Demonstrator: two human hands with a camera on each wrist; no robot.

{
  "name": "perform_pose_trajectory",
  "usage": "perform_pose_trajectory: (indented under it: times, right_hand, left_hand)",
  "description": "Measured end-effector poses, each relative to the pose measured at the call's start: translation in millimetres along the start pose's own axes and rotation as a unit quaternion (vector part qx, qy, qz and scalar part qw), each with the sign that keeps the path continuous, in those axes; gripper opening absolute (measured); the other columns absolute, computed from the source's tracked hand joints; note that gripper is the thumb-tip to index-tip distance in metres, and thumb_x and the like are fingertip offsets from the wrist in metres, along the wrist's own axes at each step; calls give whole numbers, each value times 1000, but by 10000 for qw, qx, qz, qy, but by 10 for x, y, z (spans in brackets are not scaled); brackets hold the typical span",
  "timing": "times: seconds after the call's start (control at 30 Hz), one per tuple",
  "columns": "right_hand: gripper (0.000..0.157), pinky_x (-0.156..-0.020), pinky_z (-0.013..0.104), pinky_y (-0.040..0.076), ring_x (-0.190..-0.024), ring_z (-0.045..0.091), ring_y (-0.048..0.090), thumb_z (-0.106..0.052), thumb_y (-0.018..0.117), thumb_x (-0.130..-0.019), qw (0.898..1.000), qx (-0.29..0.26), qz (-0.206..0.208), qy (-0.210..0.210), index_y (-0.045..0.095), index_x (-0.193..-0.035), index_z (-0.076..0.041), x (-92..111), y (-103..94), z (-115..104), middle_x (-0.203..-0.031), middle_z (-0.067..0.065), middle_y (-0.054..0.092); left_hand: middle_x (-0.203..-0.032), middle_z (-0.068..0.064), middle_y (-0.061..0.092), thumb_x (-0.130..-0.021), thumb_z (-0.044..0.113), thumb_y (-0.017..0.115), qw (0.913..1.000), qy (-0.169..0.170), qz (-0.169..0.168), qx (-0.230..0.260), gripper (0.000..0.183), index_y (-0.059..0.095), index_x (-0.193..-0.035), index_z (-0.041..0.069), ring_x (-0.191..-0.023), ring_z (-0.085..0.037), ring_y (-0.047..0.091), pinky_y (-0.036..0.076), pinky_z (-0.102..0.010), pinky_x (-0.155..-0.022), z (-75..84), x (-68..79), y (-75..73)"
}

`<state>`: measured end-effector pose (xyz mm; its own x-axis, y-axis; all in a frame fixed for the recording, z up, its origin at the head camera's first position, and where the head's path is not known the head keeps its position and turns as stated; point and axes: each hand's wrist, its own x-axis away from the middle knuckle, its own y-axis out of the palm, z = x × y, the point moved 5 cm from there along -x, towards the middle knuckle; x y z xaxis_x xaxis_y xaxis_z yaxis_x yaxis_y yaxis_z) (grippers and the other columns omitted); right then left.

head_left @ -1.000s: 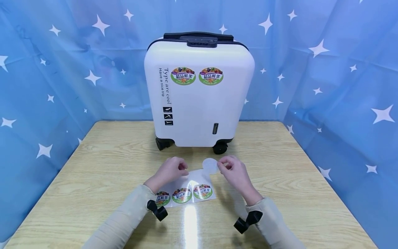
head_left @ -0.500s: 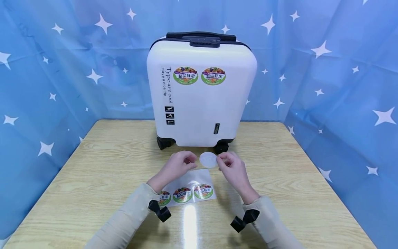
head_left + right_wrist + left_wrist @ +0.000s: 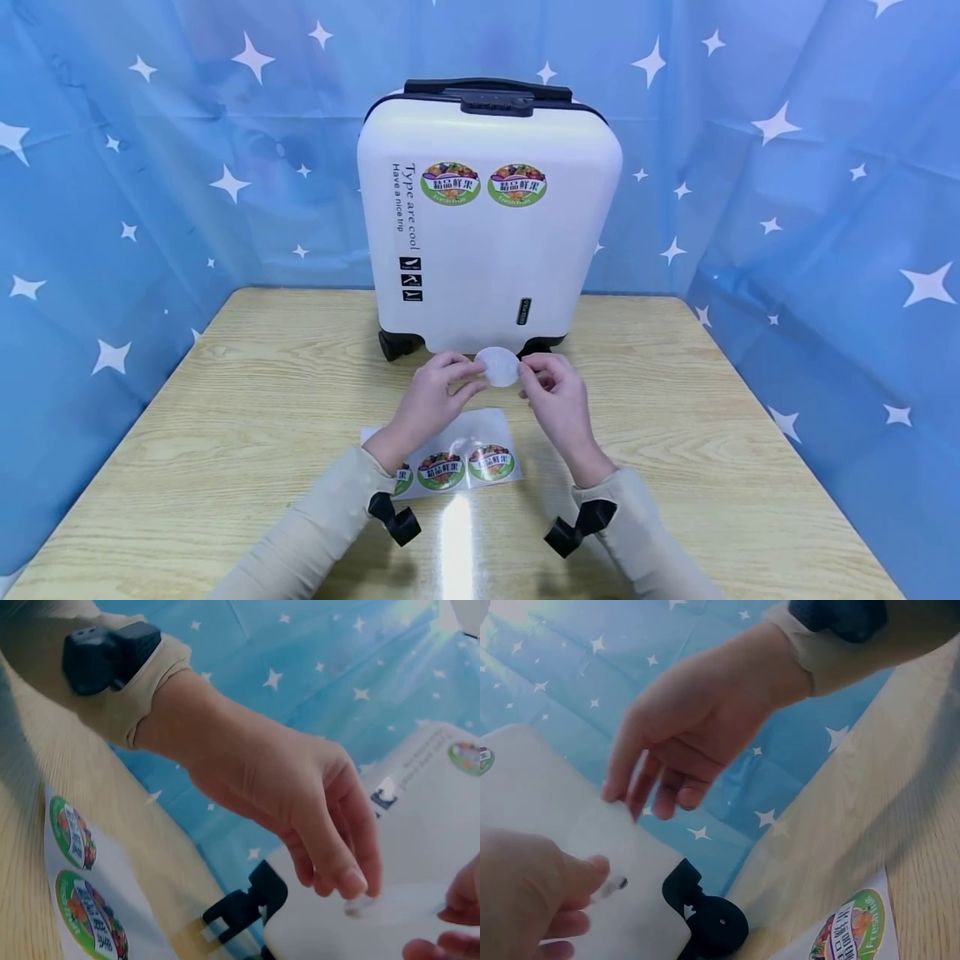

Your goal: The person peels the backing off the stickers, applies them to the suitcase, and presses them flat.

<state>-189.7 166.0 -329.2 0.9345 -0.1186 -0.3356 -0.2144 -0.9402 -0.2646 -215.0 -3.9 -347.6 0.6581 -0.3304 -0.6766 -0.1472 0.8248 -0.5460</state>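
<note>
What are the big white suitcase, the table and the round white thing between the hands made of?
Suitcase: probably hard plastic, smooth with a soft sheen; its rounded shell looks stiff.
Table: wood or a wood-look coating, shiny; grain lines and a bright light streak show.
Round white thing: paper or plastic film, smooth-looking; it's thin and pale, leaving which unclear.

the long cream sleeves (image 3: 311,529), which from my place look softly wrinkled, leave the left hand (image 3: 433,398) and the right hand (image 3: 557,408) bare, and upon each sleeve there sits one black wrist device (image 3: 393,518) of quite blocky shape.
</note>
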Motion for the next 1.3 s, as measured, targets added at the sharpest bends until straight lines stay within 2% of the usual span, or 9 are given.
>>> perform_pose_trajectory:
  times: [0.13, 0.27, 0.47, 0.53, 0.77, 0.9, 1.03, 1.13, 1.3]
  right_hand:
    - [12, -54, 18, 46, -63, 19, 60, -1, 58, -89, 10000, -28, -78, -8, 63, -91, 10, 42, 34, -230, -99, 15, 55]
    - [12, -53, 19, 46, -67, 33, 60, -1, 59, -89, 9999, -86, -124, -19, 63, -90, 10, 44, 63, -263, -100, 14, 56]
    - [13, -52, 18, 45, -71, 43, 59, -1, 59, -89, 9995, -255, -189, -62, 63, -88, 11, 53, 103, -276, -102, 16, 57]
    - [13, -52, 18, 45, -69, 40, 59, -1, 59, -89, 9994, -255, -212, -64, 63, -88, 11, 56, 112, -273, -103, 17, 57]
    - [13, -53, 18, 45, -60, 5, 56, -1, 59, -89, 9994, -181, -224, -176, 63, -88, 11, 52, 106, -277, -106, 22, 56]
    - [13, -53, 19, 45, -60, 3, 55, -2, 59, -89, 9996, -56, -226, -181, 64, -88, 10, 46, 103, -271, -104, 17, 57]
    - [12, -53, 19, 45, -60, 3, 55, -2, 59, -89, 9996, 24, -232, -159, 64, -88, 9, 41, 106, -260, -102, 13, 57]
    - [11, -53, 20, 45, -60, 9, 57, -3, 59, -89, 9995, 57, -261, -172, 65, -88, 7, 44, 110, -263, -99, 12, 57]
    - [10, -53, 21, 44, -68, 35, 59, -6, 60, -90, 9992, 80, -373, -115, 65, -90, 3, 61, 118, -278, -97, 12, 57]
  left_hand:
    - [-86, -1, 63, -74, 13, 79, 9983, 234, 240, -471, 24, 72, -96, 7, -76, -14, 57, 47, -22, -63, 24, -1, -12]
    - [-86, -2, 64, -72, 21, 80, 9960, 334, 320, -758, 29, 71, -96, 6, -75, -15, 57, 47, -23, -64, 13, 17, -4]
    - [-84, -3, 63, -70, 28, 81, 9906, 557, 567, -1117, 34, 70, -93, 6, -75, -12, 56, 47, -25, -63, 15, 45, 19]
    - [-83, -2, 63, -70, 26, 82, 9884, 635, 675, -1207, 32, 70, -92, 6, -76, -13, 56, 47, -26, -64, 20, 49, 20]
    - [-83, 0, 64, -76, 18, 78, 9827, 890, 734, -1447, 16, 71, -88, 9, -78, -13, 58, 48, -26, -69, 42, 45, 26]
    - [-85, 0, 65, -79, 14, 74, 9812, 975, 659, -1529, 9, 71, -87, 9, -79, -13, 58, 48, -26, -71, 50, 40, 29]
    - [-84, -1, 64, -78, 10, 74, 9794, 1077, 717, -1550, 9, 71, -85, 8, -77, -13, 58, 48, -26, -71, 55, 40, 30]
    - [-83, -1, 64, -76, 8, 75, 9809, 1065, 850, -1390, 10, 70, -84, 7, -76, -14, 58, 49, -26, -69, 46, 43, 19]
    - [-80, -1, 63, -73, 3, 77, 9857, 819, 1059, -1027, 12, 70, -82, 6, -74, -14, 58, 49, -25, -65, 12, 48, -13]
